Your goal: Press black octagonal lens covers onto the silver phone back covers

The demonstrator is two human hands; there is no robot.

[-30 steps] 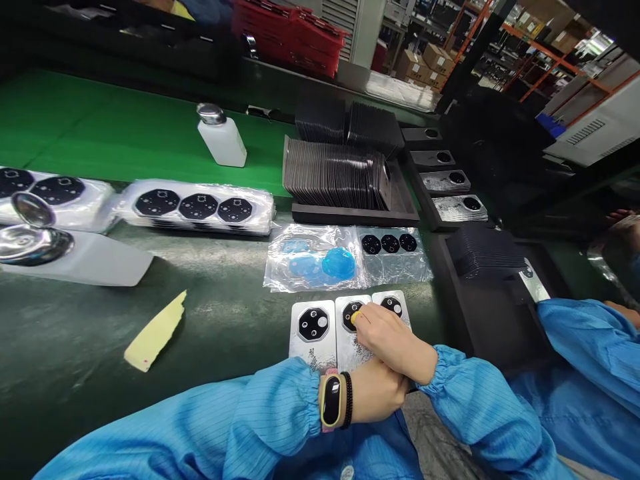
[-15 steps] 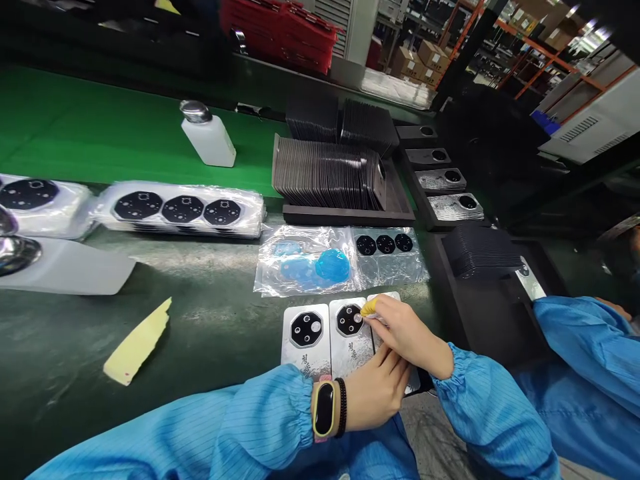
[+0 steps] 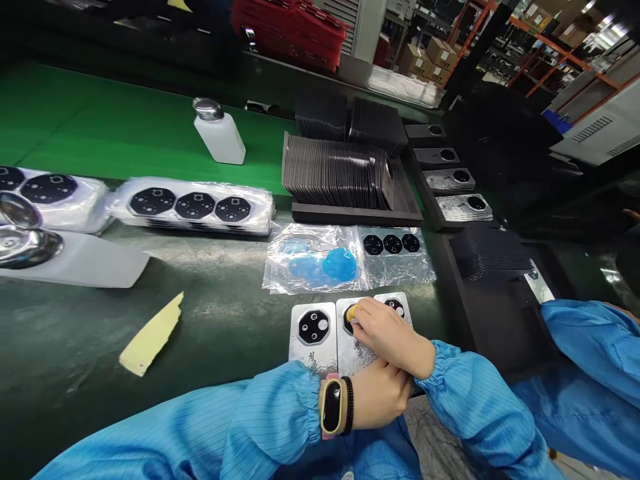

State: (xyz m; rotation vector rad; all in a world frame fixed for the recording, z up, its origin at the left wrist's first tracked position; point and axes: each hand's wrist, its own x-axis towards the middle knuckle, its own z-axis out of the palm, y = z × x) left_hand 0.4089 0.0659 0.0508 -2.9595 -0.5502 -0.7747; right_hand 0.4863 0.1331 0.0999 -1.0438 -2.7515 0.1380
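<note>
Three silver phone back covers lie side by side near the bench's front edge: left cover [image 3: 313, 337], middle cover [image 3: 350, 350], right cover [image 3: 395, 305], each with a black octagonal camera plate. My right hand [image 3: 387, 333] is closed, its yellow-capped fingertip [image 3: 351, 312] pressing on the middle cover's camera plate. My left hand [image 3: 377, 393], with a dark wristband and watch, rests curled on the lower ends of the covers, partly under my right wrist.
A clear bag with blue discs [image 3: 320, 265] and a strip of black plates [image 3: 393, 244] lie just beyond. Racked covers [image 3: 340, 177] fill a black tray, another tray [image 3: 493, 253] is at right, and a white bottle [image 3: 220, 137], wrapped plate packs [image 3: 193, 207], a yellow scrap [image 3: 150, 337] lie left. Another person's blue sleeve [image 3: 585, 327] is at right.
My right hand shifted left, from the middle plate's right edge back onto the plate itself, uncovering the right cover's camera plate. My left hand stays put.
</note>
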